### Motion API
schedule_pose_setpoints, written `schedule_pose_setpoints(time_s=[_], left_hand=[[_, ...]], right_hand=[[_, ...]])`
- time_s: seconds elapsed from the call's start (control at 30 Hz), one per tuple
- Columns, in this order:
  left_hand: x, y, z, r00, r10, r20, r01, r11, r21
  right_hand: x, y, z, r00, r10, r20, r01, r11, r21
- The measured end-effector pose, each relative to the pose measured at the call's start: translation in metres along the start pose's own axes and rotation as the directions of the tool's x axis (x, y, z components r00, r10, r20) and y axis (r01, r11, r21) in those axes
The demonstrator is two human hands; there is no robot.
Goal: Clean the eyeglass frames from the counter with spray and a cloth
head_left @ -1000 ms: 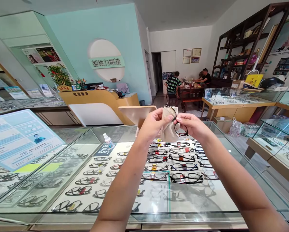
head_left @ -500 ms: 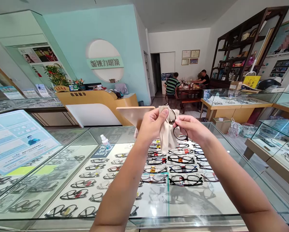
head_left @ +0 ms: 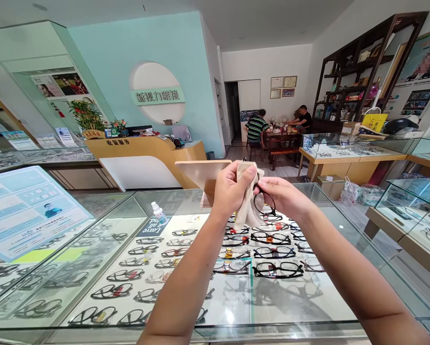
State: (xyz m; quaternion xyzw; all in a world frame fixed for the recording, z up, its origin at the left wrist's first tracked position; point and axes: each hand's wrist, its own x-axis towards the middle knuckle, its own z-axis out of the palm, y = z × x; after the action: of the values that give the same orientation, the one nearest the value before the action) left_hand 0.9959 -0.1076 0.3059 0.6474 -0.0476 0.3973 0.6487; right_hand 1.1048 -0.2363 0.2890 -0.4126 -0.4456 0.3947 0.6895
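Note:
Above the glass display case, my left hand pinches a beige cleaning cloth with the thumb on top. The cloth is folded over one lens of a pair of dark-rimmed eyeglasses, and its loose end hangs down. My right hand grips the same eyeglasses near the bridge, fingers closed. The other round lens shows bare below the right fingers. Cloth and left fingers hide the rest of the frame.
Rows of eyeglasses lie inside the glass display case. On its top stand a white spray bottle, a tilted wooden-edged panel and a blue printed sign. Two people sit at a table at the back.
My left thumb has slid slightly right and down over the cloth, covering more of the lens. The bare lens has shifted a little left and down. Both hands keep their hold.

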Motion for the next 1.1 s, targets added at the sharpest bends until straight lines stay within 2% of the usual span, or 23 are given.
schedule_pose_setpoints(time_s=[0.07, 0.23, 0.33, 0.4, 0.5, 0.63, 0.73, 0.83, 0.93, 1.1], left_hand=[[0.002, 0.001, -0.003, 1.000, -0.009, -0.001, 0.009, 1.000, 0.000], [0.010, 0.009, -0.021, 0.974, -0.133, 0.181, 0.141, 0.990, -0.030], [0.011, 0.011, -0.024, 0.967, -0.127, 0.219, 0.133, 0.991, -0.011], [0.008, 0.011, -0.019, 0.979, -0.086, 0.182, 0.087, 0.996, 0.003], [0.002, 0.010, -0.007, 0.998, -0.009, 0.065, 0.007, 0.999, 0.034], [-0.003, 0.010, 0.002, 0.992, 0.074, -0.104, -0.067, 0.996, 0.065], [0.000, 0.007, -0.002, 0.993, 0.022, -0.114, -0.019, 1.000, 0.024], [0.005, 0.002, -0.009, 0.990, -0.060, -0.127, 0.048, 0.994, -0.095], [0.011, 0.000, -0.013, 0.981, -0.087, -0.175, 0.048, 0.975, -0.216], [0.015, 0.000, -0.016, 0.961, -0.119, -0.249, 0.041, 0.953, -0.300]], right_hand=[[-0.001, -0.004, -0.001, 1.000, -0.015, -0.013, 0.014, 1.000, -0.027], [-0.003, -0.013, -0.005, 0.999, -0.006, -0.046, 0.004, 0.999, -0.037], [-0.001, -0.011, -0.005, 0.999, -0.003, -0.046, 0.003, 1.000, -0.003], [0.000, -0.007, -0.003, 1.000, 0.000, -0.026, 0.000, 1.000, 0.024], [0.000, -0.003, 0.005, 1.000, 0.010, 0.023, -0.012, 0.998, 0.063], [-0.004, -0.001, 0.014, 0.998, -0.002, 0.070, -0.003, 0.998, 0.061], [-0.006, -0.004, 0.014, 0.998, -0.037, 0.043, 0.035, 0.998, 0.049], [-0.007, -0.008, 0.008, 0.998, -0.062, -0.004, 0.062, 0.995, 0.075], [-0.007, -0.014, 0.002, 0.995, -0.086, -0.058, 0.092, 0.991, 0.102], [-0.007, -0.020, -0.007, 0.986, -0.108, -0.126, 0.123, 0.985, 0.121]])
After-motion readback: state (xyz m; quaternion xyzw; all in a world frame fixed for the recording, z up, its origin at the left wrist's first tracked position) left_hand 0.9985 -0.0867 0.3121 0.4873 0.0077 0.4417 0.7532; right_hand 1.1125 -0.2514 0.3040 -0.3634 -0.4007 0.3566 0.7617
